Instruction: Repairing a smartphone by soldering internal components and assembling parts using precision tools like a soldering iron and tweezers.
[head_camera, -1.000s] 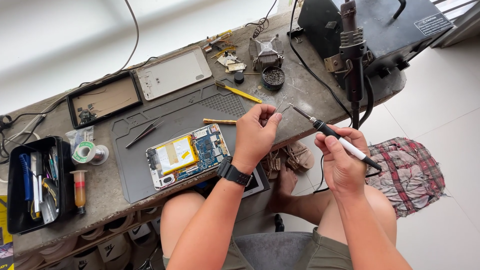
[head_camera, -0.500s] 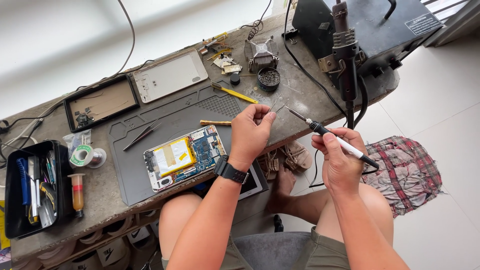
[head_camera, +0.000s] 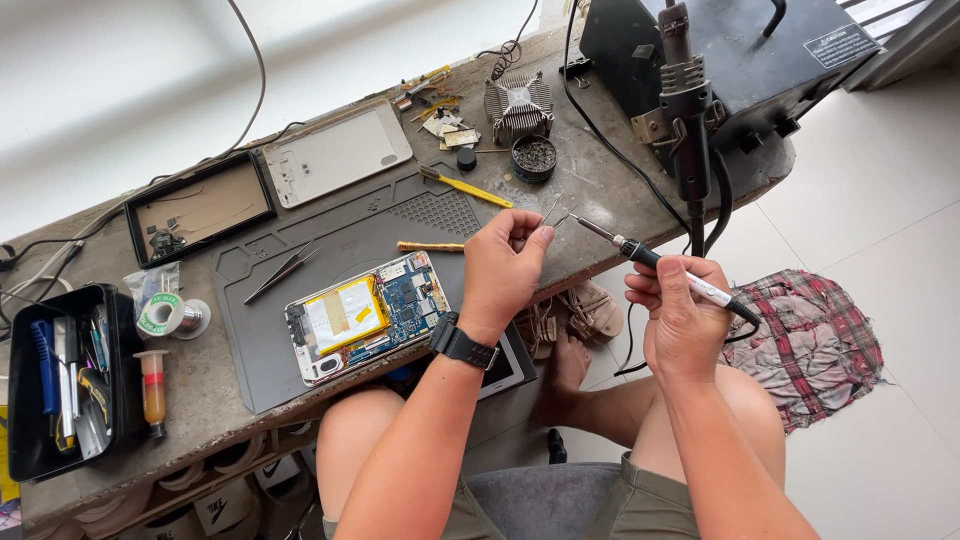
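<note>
The left hand (head_camera: 505, 265) pinches thin solder wire (head_camera: 549, 210) above the workbench's front edge (head_camera: 600, 235), with open floor beyond to the right. The right hand (head_camera: 680, 315) grips a soldering iron (head_camera: 655, 262), closed around its white handle, tip just beside the wire. The opened tablet (head_camera: 365, 315), yellow battery and blue board exposed, lies flat on the grey mat (head_camera: 340, 240), near the left wrist.

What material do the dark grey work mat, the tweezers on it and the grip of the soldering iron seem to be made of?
Dark grey work mat: probably silicone or rubber, matte, with moulded compartments.
Slim dark tweezers: likely metal with a dark finish, thin and pointed.
Soldering iron, held by the right hand: black and white grip looks like plastic; bare shiny metal tip. The left hand pinches thin wire.
</note>
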